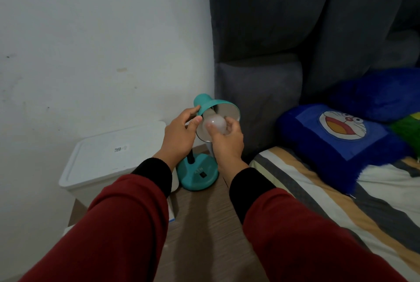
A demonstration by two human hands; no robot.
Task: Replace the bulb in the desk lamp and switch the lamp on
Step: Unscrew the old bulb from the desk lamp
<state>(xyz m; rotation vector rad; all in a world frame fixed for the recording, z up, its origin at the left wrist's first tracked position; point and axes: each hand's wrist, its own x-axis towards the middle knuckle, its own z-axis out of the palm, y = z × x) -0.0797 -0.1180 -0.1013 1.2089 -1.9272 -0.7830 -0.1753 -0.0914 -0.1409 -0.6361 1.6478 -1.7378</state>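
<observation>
Storage comes first at the far left: a white lidded box (109, 159) on the wooden table (204, 236), no part of the job. Right of it, the left hand (179, 136) steadies the teal shade (211, 105) of the desk lamp, thumb and fingers pinched lightly on its narrow neck. Next, the right hand (227, 143) cups the frosted white bulb (214, 125), fingers closed around its globe at the shade's mouth. Whether it is being screwed in or out I cannot tell; it appears partly seated. The bulb is unlit, and the rocker switch (203, 175) on the near teal base awaits pressing.
</observation>
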